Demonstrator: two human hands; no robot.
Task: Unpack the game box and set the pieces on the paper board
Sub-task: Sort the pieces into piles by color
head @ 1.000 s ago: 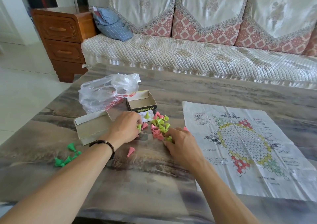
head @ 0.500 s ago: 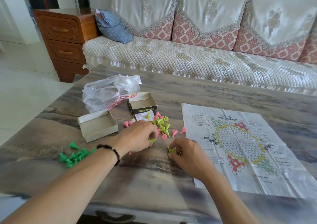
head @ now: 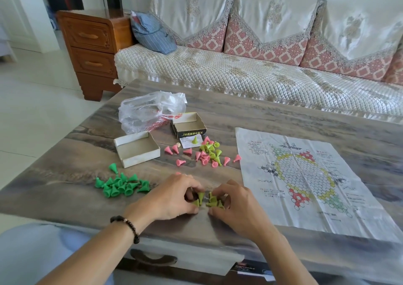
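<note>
My left hand [head: 172, 197] and my right hand [head: 234, 204] meet near the table's front edge, both curled around a small cluster of yellow-green cone pieces [head: 207, 200]. A pile of dark green cones [head: 121, 185] lies to the left. Pink and yellow-green cones [head: 206, 154] are scattered further back. The paper board [head: 305, 175] lies flat to the right with no pieces on it. The box tray [head: 137, 148] and the box lid [head: 188, 125] sit open behind.
A crumpled plastic bag [head: 150, 111] lies behind the box parts, and a small leaflet [head: 189, 143] sits by the lid. The marbled table [head: 65, 164] has a drawer handle [head: 152, 259] at its front. A sofa and wooden cabinet stand beyond.
Both hands have pulled back from the mixed pile toward the table's front edge, bringing yellow-green cones along. The mixed pile behind them is now uncovered.
</note>
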